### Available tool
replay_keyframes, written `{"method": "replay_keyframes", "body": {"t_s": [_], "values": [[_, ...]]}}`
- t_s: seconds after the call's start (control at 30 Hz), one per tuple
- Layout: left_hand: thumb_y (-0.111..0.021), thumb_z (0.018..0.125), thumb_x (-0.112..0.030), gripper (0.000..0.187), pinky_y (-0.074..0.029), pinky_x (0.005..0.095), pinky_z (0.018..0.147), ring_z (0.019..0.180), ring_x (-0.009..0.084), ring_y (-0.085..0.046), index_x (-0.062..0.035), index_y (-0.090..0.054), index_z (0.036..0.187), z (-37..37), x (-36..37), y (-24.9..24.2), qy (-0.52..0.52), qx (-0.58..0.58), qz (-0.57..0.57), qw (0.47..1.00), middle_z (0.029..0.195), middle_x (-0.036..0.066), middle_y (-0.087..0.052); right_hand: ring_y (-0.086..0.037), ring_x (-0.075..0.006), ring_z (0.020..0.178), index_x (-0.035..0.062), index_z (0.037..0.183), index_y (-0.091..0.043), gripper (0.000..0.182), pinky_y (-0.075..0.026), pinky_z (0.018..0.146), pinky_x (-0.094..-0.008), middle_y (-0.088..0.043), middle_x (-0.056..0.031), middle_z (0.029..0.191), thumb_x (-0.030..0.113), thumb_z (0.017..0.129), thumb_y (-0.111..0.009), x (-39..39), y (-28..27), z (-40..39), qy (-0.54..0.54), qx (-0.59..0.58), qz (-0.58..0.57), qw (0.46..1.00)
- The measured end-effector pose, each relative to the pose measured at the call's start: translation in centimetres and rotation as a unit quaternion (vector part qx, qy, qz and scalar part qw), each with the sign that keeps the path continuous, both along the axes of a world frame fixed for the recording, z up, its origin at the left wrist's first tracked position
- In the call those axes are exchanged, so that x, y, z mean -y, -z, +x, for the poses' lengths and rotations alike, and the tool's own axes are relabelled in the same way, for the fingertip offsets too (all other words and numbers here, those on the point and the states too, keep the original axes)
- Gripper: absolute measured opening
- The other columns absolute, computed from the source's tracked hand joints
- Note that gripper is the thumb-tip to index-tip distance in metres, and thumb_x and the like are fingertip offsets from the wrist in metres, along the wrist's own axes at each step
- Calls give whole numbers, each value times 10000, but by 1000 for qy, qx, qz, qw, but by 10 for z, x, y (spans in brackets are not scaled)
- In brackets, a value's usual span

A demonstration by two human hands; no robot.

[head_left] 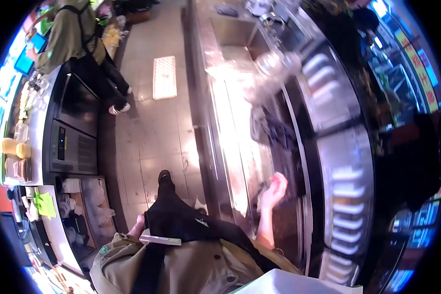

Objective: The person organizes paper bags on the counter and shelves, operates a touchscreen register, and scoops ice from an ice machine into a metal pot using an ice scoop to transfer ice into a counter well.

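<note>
My right hand (275, 188) hangs over the metal counter (228, 147) on the right, its fingers loosely bent and somewhat blurred. Nothing shows in it. Dark, crumpled cloth-like items (274, 131) lie on the counter beyond that hand. Low at my left side, only part of my left hand (138, 226) appears next to my dark apron (176, 215); its fingers are hidden. A thin, pale, flat object (160, 240) sits against my front, apart from the left hand.
A sink (232, 36) is set into the counter's far end. Lidded metal bins (348, 196) line the right. Another person (76, 39) stands ahead at the left worktop, above a dark under-counter unit (76, 142). An open drawer (98, 206) juts out at left. Tiled floor (147, 132) runs between.
</note>
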State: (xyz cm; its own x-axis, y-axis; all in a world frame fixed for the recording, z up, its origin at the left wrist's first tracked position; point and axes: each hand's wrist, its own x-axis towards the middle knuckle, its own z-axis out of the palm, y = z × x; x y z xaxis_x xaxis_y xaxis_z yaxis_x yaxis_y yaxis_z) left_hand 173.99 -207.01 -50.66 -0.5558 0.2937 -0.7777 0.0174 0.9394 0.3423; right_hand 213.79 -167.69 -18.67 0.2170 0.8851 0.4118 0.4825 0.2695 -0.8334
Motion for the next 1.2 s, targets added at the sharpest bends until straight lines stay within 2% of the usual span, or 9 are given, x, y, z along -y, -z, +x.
{"method": "replay_keyframes", "body": {"t_s": [0.2,0.27,0.47,0.5,0.53,0.67,0.87,1.07,1.2], "values": [[-474,760,-235,244,-451,318,638,748,216,-579,-61,-593,880,-77,-98,-1,-8,-7,-28,1000,811,117,-598,-530,-134,693,1,1059,-450,239,-439,649,-244,-530,-83,892,46,826,-426,-111,-4,-243,-343,-170,-147,912],[-476,760,-230,227,-453,315,614,729,212,-580,-67,-592,868,-130,-145,-2,32,-21,-35,999,799,112,-597,-545,-151,742,16,1116,-422,319,-443,685,-262,-545,-100,920,138,825,-473,-157,-1,-311,-428,-75,-213,875],[-485,762,-215,180,-456,308,542,674,200,-582,-85,-588,831,-315,-384,-71,486,-236,-57,840,763,98,-594,-568,-241,839,-17,1041,-494,375,-442,740,-301,-580,-169,899,258,788,-515,-303,-10,-448,-540,235,-261,764],[-480,773,-196,161,-448,284,516,634,172,-570,-85,-572,845,-338,-438,-89,170,-49,38,983,739,87,-586,-570,-249,839,-13,1041,-497,371,-443,742,-305,-579,-170,915,257,787,-515,-329,-14,-463,-527,209,-285,773],[-476,784,-176,142,-440,260,490,595,143,-558,-85,-556,859,-360,-492,-106,-206,60,160,964,716,76,-577,-562,-253,864,-5,1044,-498,365,-436,762,-314,-576,-170,924,254,787,-514,-358,-18,-477,-520,176,-289,784],[-468,810,-187,164,-400,216,428,545,124,-535,-51,-518,887,-460,-689,-108,-181,170,334,909,690,58,-561,-531,-238,923,6,1021,-515,335,-413,784,-314,-562,-159,964,254,796,-508,-486,-4,-519,-401,155,-216,877],[-450,806,-195,172,-395,240,439,500,109,-490,-64,-524,722,-559,-874,-112,-129,126,288,940,629,36,-531,-559,-149,741,9,1014,-520,293,-445,662,-273,-589,-96,824,201,793,-502,-702,17,-584,-154,113,-192,963],[-441,794,-228,203,-384,291,448,558,133,-506,-100,-553,682,-654,-880,-82,13,54,100,993,665,33,-546,-543,-131,704,22,900,-534,216,-433,625,-259,-557,-71,776,178,754,-570,-905,-10,-846,-463,84,-148,870],[-470,766,-250,181,-423,309,497,639,149,-544,-121,-589,721,-749,-906,-61,-19,-37,-45,998,715,23,-575,-319,-103,486,55,657,-348,323,-315,441,-256,-347,-10,550,170,688,-648,-1023,-22,-1038,-373,48,8,927]]}}
